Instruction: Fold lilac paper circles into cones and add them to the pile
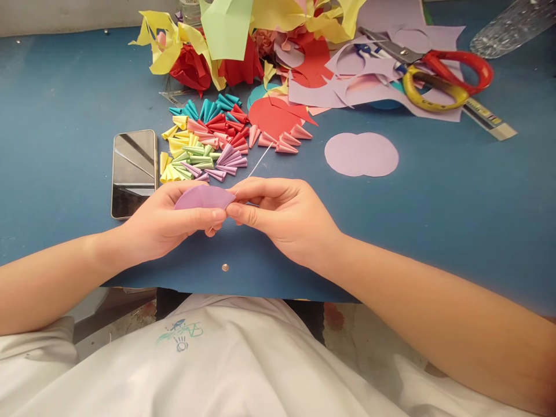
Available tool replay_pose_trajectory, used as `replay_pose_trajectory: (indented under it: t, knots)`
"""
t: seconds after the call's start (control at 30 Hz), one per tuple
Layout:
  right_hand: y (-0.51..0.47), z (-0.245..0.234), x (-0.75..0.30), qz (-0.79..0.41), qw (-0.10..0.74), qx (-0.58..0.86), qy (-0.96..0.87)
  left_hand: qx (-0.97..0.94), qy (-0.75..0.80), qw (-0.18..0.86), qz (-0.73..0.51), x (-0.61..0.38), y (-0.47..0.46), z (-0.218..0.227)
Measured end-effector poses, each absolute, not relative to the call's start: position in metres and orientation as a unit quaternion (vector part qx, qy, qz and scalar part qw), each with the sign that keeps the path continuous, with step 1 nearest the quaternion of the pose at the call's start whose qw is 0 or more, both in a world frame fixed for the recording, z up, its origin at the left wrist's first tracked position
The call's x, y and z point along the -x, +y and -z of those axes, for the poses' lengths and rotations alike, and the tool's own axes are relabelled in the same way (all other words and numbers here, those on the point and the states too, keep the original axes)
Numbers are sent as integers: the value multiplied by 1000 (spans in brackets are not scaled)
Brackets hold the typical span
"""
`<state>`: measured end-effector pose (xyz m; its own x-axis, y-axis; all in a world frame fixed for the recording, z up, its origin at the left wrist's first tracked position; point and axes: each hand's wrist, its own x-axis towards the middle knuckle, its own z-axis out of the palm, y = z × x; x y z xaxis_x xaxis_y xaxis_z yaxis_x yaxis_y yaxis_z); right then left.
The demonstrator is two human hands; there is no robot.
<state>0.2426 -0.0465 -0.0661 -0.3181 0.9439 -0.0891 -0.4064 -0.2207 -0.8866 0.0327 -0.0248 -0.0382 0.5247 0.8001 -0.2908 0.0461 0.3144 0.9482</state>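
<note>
A purple paper piece [204,197] with a curved upper edge, folded or partly rolled, is held between the thumb and fingers of my left hand [174,217]. At its right corner my right hand [278,211] is closed in a pinch, its fingertips meeting those of the left. A thin white stick [260,160] slants up and right from behind the right fingers; its middle is hidden by the hands. Just beyond lie several small paper cones [204,139] in teal, red, pink, yellow, green and purple. Two overlapping purple paper discs [361,154] lie to the right.
A phone [134,174] lies left of the cones. Red-and-yellow-handled scissors [443,78] rest on purple paper offcuts [313,92], with a cutter or ruler-like strip [490,119] beneath. Crumpled yellow paper [158,43], red paper and a clear bottle [512,29] are at the back.
</note>
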Motion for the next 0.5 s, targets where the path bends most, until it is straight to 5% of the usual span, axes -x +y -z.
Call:
replay_pose_trajectory:
  t: [0.5]
  knots:
    - [-49,67,-241,-683,507,306,-428,-544,407,689,-251,-30,-25,37]
